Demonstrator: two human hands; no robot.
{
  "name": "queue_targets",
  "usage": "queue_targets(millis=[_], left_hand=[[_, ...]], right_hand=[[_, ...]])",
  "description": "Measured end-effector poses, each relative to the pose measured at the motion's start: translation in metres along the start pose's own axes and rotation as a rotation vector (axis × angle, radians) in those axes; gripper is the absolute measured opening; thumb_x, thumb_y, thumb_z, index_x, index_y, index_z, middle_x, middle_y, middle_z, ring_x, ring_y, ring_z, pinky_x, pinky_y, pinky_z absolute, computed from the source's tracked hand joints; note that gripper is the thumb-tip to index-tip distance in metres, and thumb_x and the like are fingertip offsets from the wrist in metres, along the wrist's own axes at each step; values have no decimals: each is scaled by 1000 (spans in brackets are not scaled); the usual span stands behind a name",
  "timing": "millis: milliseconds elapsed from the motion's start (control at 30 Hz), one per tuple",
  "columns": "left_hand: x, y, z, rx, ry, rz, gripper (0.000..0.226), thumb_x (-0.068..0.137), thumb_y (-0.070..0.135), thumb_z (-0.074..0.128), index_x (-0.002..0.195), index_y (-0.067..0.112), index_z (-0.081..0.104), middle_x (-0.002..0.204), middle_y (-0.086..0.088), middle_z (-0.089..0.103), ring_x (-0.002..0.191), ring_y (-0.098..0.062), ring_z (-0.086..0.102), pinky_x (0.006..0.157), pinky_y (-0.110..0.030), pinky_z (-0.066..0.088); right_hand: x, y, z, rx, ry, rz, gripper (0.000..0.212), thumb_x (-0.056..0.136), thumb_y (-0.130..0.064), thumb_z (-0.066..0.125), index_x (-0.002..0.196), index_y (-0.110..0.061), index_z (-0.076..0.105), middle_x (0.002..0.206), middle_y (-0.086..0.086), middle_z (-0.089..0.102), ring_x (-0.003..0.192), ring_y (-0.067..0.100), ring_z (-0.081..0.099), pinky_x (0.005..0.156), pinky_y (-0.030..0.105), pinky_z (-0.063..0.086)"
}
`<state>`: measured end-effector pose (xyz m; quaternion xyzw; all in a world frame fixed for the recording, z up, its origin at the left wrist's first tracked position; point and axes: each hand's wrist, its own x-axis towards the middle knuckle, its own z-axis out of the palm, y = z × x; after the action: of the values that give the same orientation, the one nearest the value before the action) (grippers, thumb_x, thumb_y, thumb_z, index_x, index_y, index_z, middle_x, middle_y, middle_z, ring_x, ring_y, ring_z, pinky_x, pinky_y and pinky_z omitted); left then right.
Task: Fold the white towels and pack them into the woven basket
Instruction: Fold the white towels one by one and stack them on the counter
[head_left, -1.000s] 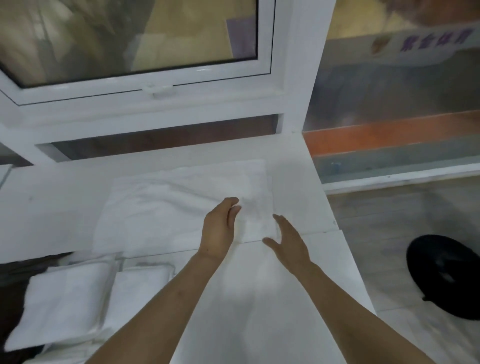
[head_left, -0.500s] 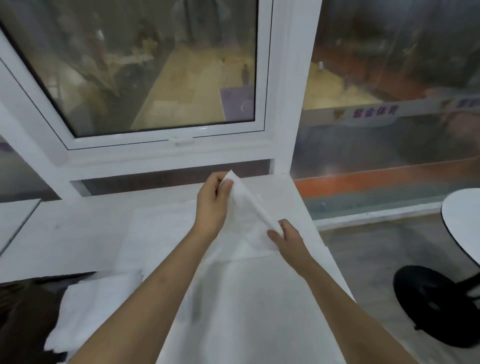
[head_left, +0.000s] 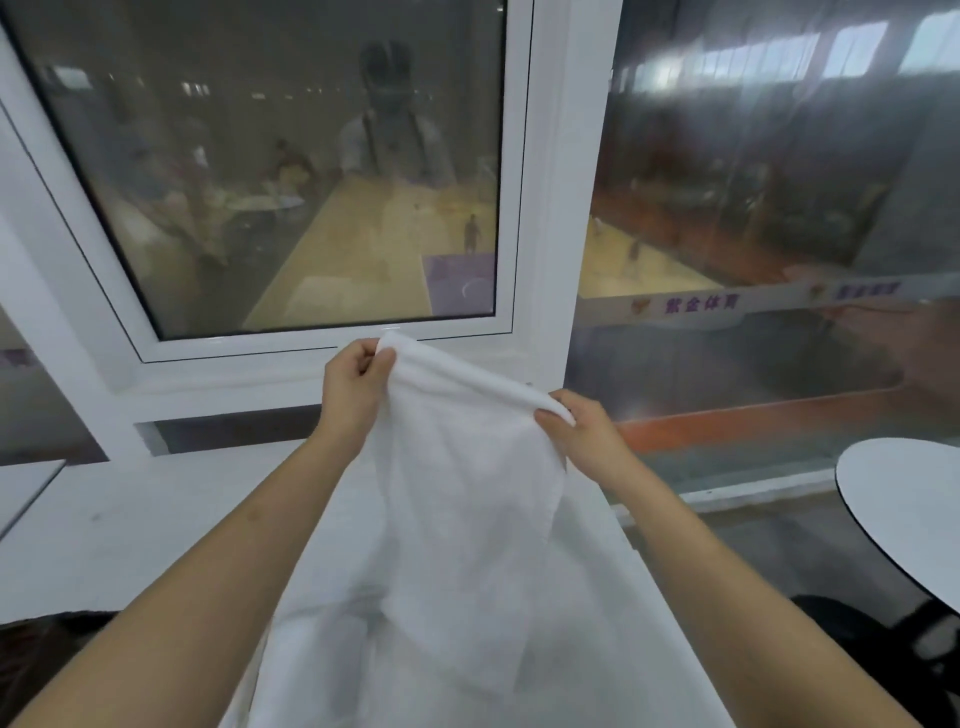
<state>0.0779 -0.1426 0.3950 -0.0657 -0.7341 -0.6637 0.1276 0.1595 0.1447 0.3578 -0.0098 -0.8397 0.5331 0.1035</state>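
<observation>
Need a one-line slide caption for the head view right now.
Both hands, left and right, pinch the top edge of a white towel, holding it up before the window.

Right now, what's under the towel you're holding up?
The white towel, held by the left hand and right hand, hangs over the white table. Its drape covers the surface beneath; no basket shows.

Count: one white towel (head_left: 467, 519), two hands, left hand (head_left: 353, 395) and right hand (head_left: 584, 441), one round table (head_left: 904, 509) right of the towel.
</observation>
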Motion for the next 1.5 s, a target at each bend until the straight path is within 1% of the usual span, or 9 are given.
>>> queue_targets(millis=[133, 267, 333, 600, 800, 933, 1167, 1267, 1500], left_hand=[[33, -2, -7, 14, -5, -42, 10, 97, 15, 62, 91, 10, 69, 86, -1, 71, 76, -14, 63, 76, -35, 52], [70, 12, -12, -28, 39, -98, 13, 95, 21, 67, 84, 16, 66, 91, -4, 70, 84, -20, 62, 94, -52, 53], [79, 29, -13, -92, 35, -87, 12, 96, 23, 66, 85, 18, 66, 94, -3, 70, 88, -21, 62, 98, -52, 52], [51, 87, -6, -200, -50, 91, 11, 99, 20, 61, 94, 13, 67, 93, -7, 66, 81, -21, 58, 73, -41, 47], [-32, 74, -8, -127, -77, 83, 13, 100, 20, 61, 99, 11, 70, 92, 0, 71, 82, -11, 62, 78, -34, 53], [-113, 48, -3, -85, -96, 33, 12, 100, 18, 62, 99, 10, 70, 90, 0, 72, 79, -11, 62, 69, -27, 52], [-265, -16, 1, -20, -113, -97, 12, 100, 22, 63, 97, 17, 73, 99, 1, 75, 92, -16, 68, 83, -34, 53], [-325, -39, 4, -31, -93, -178, 12, 100, 17, 63, 94, 16, 74, 94, -2, 75, 87, -15, 68, 81, -35, 52], [-434, -75, 6, 23, -61, -325, 14, 100, 13, 62, 91, 12, 74, 84, -5, 74, 78, -14, 67, 79, -42, 52]], right_hand=[[42, -14, 5, -95, 55, -18, 8, 94, -18, 63, 89, -21, 68, 89, 6, 71, 78, 16, 62, 70, 32, 48], [80, -49, -4, -147, 121, -64, 7, 93, -24, 61, 89, -22, 66, 88, 2, 70, 85, 26, 66, 70, 39, 48], [88, -70, -12, -171, 163, -98, 8, 94, -28, 59, 89, -25, 65, 88, -1, 69, 86, 29, 66, 70, 44, 52], [54, -110, -47, -135, 306, -202, 9, 98, -21, 61, 90, -22, 66, 88, -3, 65, 78, 14, 55, 66, 31, 40], [-18, -79, -56, -153, 253, -134, 8, 95, -22, 65, 88, -26, 67, 84, -7, 68, 76, 11, 59, 68, 34, 44], [-78, -33, -57, -116, 175, -45, 14, 94, -19, 67, 84, -29, 68, 85, -4, 69, 77, 14, 60, 67, 34, 45], [-195, 61, -57, -139, -29, 56, 18, 94, -12, 71, 80, -23, 66, 74, -7, 62, 64, 2, 50, 62, 23, 39], [-241, 98, -55, -138, -110, 71, 11, 93, -9, 71, 85, -15, 67, 77, -1, 65, 67, 5, 53, 65, 26, 41], [-320, 158, -52, -153, -235, 167, 3, 90, -26, 66, 88, -27, 65, 84, -6, 68, 73, 10, 55, 69, 31, 42]])
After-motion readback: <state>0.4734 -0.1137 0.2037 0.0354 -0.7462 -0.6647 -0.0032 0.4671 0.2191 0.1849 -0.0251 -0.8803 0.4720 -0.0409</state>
